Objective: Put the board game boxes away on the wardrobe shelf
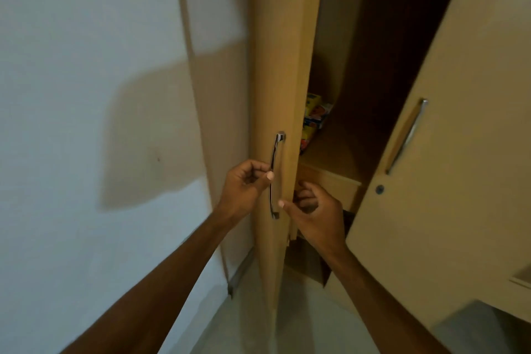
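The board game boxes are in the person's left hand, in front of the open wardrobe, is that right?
Not quite. The head view shows the board game boxes lying on the shelf inside the open wardrobe, not in the left hand, which pinches the door handle.

Door (275, 66) hides most of game boxes (314, 112).

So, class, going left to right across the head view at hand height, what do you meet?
Wall → left hand → left door's handle → right hand → right door's handle.
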`<state>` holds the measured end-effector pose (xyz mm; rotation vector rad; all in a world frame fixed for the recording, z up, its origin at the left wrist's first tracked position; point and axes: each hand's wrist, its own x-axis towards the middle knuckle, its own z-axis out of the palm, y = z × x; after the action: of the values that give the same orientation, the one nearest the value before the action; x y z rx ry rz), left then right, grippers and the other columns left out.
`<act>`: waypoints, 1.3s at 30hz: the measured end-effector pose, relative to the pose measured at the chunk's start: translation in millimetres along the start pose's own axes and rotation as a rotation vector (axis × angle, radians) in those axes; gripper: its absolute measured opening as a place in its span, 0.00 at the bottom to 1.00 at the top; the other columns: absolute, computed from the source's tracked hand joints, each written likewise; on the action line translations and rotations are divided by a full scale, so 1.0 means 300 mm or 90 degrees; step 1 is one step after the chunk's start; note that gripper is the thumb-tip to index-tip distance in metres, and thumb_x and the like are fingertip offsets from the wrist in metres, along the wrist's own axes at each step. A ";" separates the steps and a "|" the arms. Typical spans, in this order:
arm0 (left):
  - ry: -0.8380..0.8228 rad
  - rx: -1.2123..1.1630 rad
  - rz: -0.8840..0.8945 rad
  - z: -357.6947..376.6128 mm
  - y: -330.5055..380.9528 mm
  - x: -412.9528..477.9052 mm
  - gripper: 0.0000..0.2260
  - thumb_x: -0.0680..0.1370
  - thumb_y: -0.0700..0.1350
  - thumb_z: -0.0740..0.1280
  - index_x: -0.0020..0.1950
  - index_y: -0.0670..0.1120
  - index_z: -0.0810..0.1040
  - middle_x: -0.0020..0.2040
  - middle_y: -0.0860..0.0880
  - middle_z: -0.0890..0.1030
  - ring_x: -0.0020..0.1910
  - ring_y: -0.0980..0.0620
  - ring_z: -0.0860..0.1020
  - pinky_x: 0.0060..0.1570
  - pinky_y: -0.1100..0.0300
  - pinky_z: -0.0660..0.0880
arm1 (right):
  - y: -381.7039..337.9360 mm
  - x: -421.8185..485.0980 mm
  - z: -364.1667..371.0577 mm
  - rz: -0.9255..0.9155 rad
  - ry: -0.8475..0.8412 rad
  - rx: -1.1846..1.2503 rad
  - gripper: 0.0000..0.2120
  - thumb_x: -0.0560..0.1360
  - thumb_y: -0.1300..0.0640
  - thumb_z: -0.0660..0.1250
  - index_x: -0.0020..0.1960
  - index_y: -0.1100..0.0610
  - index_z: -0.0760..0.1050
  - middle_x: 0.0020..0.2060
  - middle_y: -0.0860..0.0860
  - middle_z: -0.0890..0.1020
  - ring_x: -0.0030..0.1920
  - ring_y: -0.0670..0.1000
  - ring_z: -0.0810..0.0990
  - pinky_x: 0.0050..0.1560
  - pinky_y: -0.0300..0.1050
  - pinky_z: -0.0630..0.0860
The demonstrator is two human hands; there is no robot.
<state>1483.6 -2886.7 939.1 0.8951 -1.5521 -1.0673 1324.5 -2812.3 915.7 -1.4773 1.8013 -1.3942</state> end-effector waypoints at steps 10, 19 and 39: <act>-0.132 -0.004 0.041 0.422 -0.044 0.230 0.03 0.74 0.39 0.72 0.45 0.45 0.80 0.39 0.51 0.80 0.41 0.49 0.78 0.48 0.46 0.78 | 0.210 0.238 -0.286 -0.011 0.266 -0.243 0.43 0.64 0.33 0.74 0.72 0.50 0.66 0.65 0.49 0.76 0.63 0.50 0.76 0.57 0.51 0.77; -0.139 -0.016 0.030 0.729 -0.090 0.491 0.05 0.74 0.37 0.72 0.42 0.46 0.79 0.37 0.50 0.77 0.38 0.56 0.75 0.41 0.65 0.75 | 0.359 0.546 -0.481 -0.022 0.386 -0.478 0.57 0.61 0.28 0.70 0.78 0.59 0.53 0.77 0.61 0.56 0.77 0.62 0.53 0.71 0.62 0.57; 0.024 0.180 0.063 0.867 -0.156 0.528 0.07 0.77 0.39 0.68 0.49 0.50 0.81 0.46 0.56 0.83 0.46 0.60 0.80 0.47 0.62 0.77 | 0.512 0.697 -0.600 -0.197 0.319 -0.537 0.50 0.69 0.33 0.67 0.79 0.57 0.49 0.78 0.60 0.50 0.78 0.63 0.46 0.75 0.61 0.47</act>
<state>1196.8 -2997.7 919.3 1.0108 -1.7241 -0.7680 1033.8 -2935.0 908.4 -1.9900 2.8075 -1.2685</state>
